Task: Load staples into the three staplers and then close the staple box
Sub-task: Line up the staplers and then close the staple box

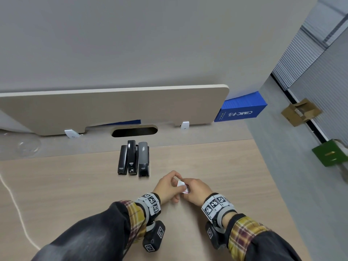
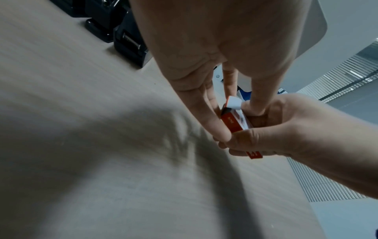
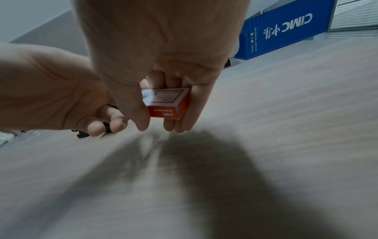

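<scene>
Both hands are up front, right hand (image 1: 195, 189) gripping the staple box (image 3: 166, 103) just above the desk (image 1: 75, 185) while left-hand fingers (image 2: 206, 116) pinch its white end flap, so looks like box-opening, staplers (image 1: 133, 159) untouched behind, next needs pulling a strip out.

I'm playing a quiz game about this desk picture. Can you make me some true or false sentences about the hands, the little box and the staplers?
1. Three staplers stand side by side on the desk. True.
2. Both hands hold the staple box. True: left hand, right hand.
3. The staple box is green. False: it is red and white.
4. One stapler is lifted off the desk. False: all three rest on it.
5. The box's end flap is open. True.
</scene>
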